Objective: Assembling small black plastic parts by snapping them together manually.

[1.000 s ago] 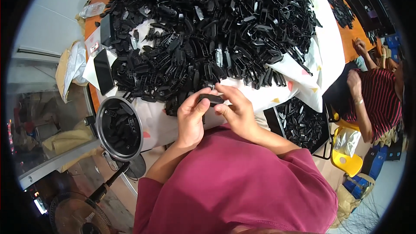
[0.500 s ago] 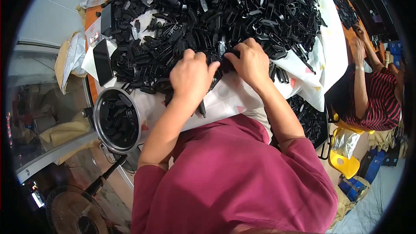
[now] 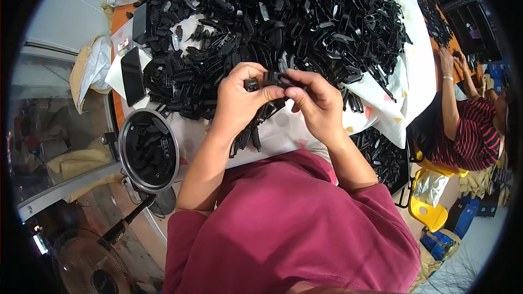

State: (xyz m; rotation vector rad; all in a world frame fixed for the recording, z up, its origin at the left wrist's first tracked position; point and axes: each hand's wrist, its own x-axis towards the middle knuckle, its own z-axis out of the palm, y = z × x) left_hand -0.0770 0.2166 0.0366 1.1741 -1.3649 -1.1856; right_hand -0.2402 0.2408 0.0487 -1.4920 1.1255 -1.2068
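Bare left hand (image 3: 239,98) and bare right hand (image 3: 321,103), grips clamped on a small, elongated black plastic piece (image 3: 275,79) near heaped black plastic parts (image 3: 321,22); steady, opposed pressure should best prevent slipping.

a head-worn fisheye looks down on both hands (image 3: 234,98) (image 3: 322,106) from close above.

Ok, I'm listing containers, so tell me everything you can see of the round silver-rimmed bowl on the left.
The bowl is round and open, with a smooth, shiny rim that looks like metal; its inside looks dark. Black pieces, plastic by their look, lie jumbled in it. It sits at the picture's left, beside the patterned white cloth; its underside and support cannot be made out.
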